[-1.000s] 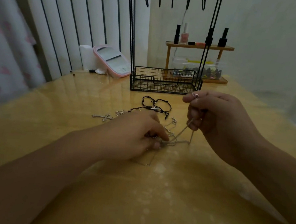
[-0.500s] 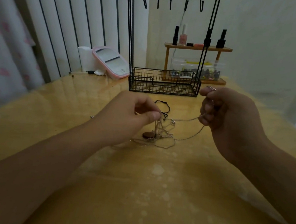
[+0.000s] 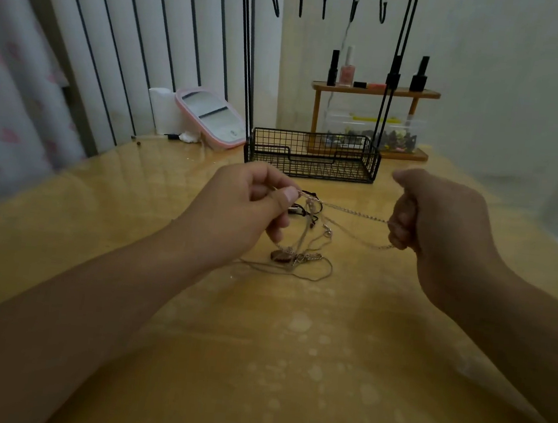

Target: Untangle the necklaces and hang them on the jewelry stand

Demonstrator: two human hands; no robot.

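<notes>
From the head view, the left hand point(image 3: 240, 207) was raised over the yellow worktop point(image 3: 288, 367) with its thumb and forefinger pinched on a knot of thin chains, the other fingers point(image 3: 277, 233) curled beneath. The right hand point(image 3: 441, 225) was closed in a fist around the far end of one silver chain point(image 3: 356, 213), which ran taut between the two hands, with a second strand sagging just below it. Under the left hand the tangled necklaces point(image 3: 301, 248) hung down in loops to the worktop, where a dark round pendant point(image 3: 281, 256) and a slack loop of chain lay flat. A black cord piece point(image 3: 305, 210) showed just behind the pinching fingertips; whether it was caught in the tangle could not be told. The black wire jewelry stand point(image 3: 311, 156) stood upright behind the hands, near them but apart, its top hooks point(image 3: 326, 8) bare and its basket base resting on the worktop. Behind it a small wooden shelf point(image 3: 376, 90) carried nail polish bottles point(image 3: 347, 67) above a clear box of small items. To the left a pink-rimmed mirror point(image 3: 211, 118) leaned beside a white roll point(image 3: 161, 109).
</notes>
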